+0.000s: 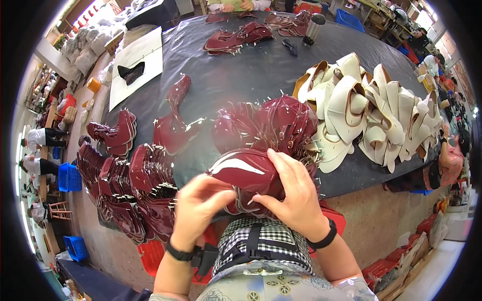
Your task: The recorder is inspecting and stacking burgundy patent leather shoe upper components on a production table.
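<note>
A glossy burgundy shoe upper (243, 173) with a bright streak of reflected light lies at the near edge of the table in front of me. My right hand (296, 198) grips it, fingertips on its top and thumb at the lower edge. My left hand (201, 205) is at the upper's left side, slightly blurred, with thumb and fingers curved and apart. Right behind the held piece rises a heap of burgundy uppers (286, 120) with small buckles and pale thread ends. More uppers stand in neat stacks (150, 170) to the left.
Cream-coloured uppers (346, 105) form a large pile on the right of the dark-covered table (201, 65). A loose burgundy upper (173, 125) lies left of centre. Farther back are another burgundy pile (238, 37), a tumbler (314, 30) and a white board (138, 67). Someone sits across the table.
</note>
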Demonstrator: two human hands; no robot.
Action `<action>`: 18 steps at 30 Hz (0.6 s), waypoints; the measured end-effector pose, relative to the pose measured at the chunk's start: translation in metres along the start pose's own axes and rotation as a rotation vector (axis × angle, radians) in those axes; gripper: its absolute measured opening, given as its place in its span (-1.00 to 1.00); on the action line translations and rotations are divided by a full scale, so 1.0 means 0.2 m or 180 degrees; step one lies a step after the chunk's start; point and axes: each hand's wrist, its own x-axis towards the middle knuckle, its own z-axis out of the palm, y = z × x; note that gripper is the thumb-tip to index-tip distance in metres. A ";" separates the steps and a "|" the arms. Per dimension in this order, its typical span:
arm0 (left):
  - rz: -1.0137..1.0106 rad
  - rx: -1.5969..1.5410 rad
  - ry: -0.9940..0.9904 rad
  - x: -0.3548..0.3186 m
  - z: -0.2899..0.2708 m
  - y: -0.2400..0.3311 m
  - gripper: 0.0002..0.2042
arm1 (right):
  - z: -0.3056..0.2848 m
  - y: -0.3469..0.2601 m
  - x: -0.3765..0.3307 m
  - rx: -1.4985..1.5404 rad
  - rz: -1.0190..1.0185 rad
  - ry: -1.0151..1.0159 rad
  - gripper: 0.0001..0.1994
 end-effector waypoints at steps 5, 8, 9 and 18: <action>0.1852 0.3121 0.0182 -0.10 -0.04 0.20 -0.11 | -0.05 -0.01 -0.05 -0.0392 -0.0333 -0.0156 -0.15; 0.1895 0.3385 -0.0275 -0.06 0.04 0.17 -0.09 | -0.02 -0.03 -0.07 -0.0319 -0.0474 -0.0203 -0.14; 0.1898 0.3432 -0.0298 -0.04 0.03 0.12 -0.10 | -0.01 -0.04 -0.07 -0.0246 -0.0524 -0.0205 -0.13; 0.1911 0.3622 -0.0543 -0.07 0.04 0.14 -0.10 | -0.02 -0.04 -0.12 -0.0294 -0.0655 -0.0414 -0.12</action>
